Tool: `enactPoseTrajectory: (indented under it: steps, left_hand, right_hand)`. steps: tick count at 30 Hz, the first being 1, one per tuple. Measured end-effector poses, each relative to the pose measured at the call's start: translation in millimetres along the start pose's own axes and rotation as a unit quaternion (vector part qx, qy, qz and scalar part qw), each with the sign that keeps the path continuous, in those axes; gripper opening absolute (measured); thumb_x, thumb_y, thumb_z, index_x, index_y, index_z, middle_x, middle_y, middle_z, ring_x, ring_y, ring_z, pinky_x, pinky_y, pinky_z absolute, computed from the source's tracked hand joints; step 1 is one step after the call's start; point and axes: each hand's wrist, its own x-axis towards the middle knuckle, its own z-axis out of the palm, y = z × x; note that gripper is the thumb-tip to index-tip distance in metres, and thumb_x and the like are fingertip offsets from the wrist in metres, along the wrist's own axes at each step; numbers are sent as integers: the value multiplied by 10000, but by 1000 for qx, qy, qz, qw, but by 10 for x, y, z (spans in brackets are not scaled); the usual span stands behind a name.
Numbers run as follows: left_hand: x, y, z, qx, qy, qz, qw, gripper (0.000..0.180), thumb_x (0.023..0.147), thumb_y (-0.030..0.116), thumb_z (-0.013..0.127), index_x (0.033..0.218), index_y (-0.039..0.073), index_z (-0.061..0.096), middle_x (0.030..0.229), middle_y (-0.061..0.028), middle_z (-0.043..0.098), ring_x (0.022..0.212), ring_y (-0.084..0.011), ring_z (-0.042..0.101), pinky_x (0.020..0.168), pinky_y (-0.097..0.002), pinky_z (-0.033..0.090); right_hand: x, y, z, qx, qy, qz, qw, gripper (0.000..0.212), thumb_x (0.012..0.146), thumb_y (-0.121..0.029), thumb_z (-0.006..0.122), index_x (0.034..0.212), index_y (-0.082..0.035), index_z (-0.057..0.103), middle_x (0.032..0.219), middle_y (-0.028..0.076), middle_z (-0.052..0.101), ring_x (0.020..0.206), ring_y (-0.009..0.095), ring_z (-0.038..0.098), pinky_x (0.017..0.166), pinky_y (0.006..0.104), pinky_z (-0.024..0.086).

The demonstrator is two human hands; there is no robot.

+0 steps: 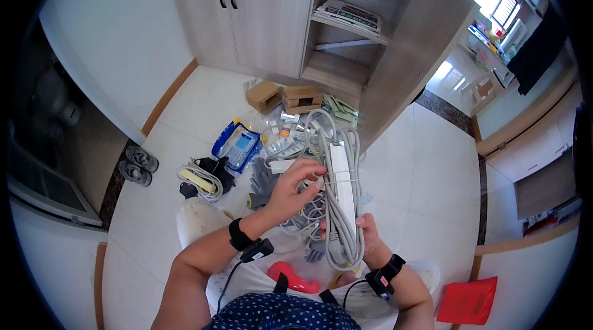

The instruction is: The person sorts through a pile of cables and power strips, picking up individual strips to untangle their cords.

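My right fingers (367, 224) grip the lower end of the power strip (341, 158); my left fingers (309, 171), half-open, lie at its left. Loosened wrap (343, 177) across it could spill the cable (332, 209).

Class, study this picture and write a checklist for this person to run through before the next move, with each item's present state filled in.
1. Right hand supporting the power strip: ok, it holds the lower end.
2. Left hand gripping firmly: cannot tell; its fingertips are at the bundle's left edge.
3. Grey cord gathered: ok, looped lengthwise alongside the strip.
4. Cabinet door open: ok, swung wide.
5. Shelf free of items: not ok, newspapers lie there.
6. Floor before the cabinet uncluttered: not ok, cardboard boxes sit there.
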Motion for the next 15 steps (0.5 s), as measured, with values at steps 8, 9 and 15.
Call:
enactPoseTrajectory:
  steps: [8, 9, 15]
  left_hand:
    - [6, 31, -78, 64, -32, 77, 995, 229, 810, -40, 636, 1023, 41, 618, 1111, -80, 525, 1049, -185, 545, 922, -313, 444]
    - [-3, 15, -88, 62, -35, 83, 994, 220, 817, -48, 632, 1019, 36, 616, 1122, -83, 513, 1068, -182, 536, 927, -313, 449]
    - [-73, 15, 25, 6, 58, 13, 998, 283, 816, -7, 675, 1093, 25, 633, 1131, -114, 571, 979, -196, 598, 839, -307, 503]
  right_hand:
    - [7, 18, 19, -40, 20, -26, 999, 795, 678, -410, 596, 1336, -1, 420, 1115, 204, 614, 948, 337, 637, 877, 396, 512]
    - [5, 15, 77, -43, 35, -39, 998, 795, 676, -427, 587, 1330, -3, 427, 1090, 195, 618, 918, 328, 637, 849, 381, 515]
    - [36, -89, 172, 26, 20, -82, 996, 785, 678, -510, 568, 1288, -29, 459, 919, 128, 582, 732, 244, 568, 645, 304, 474]
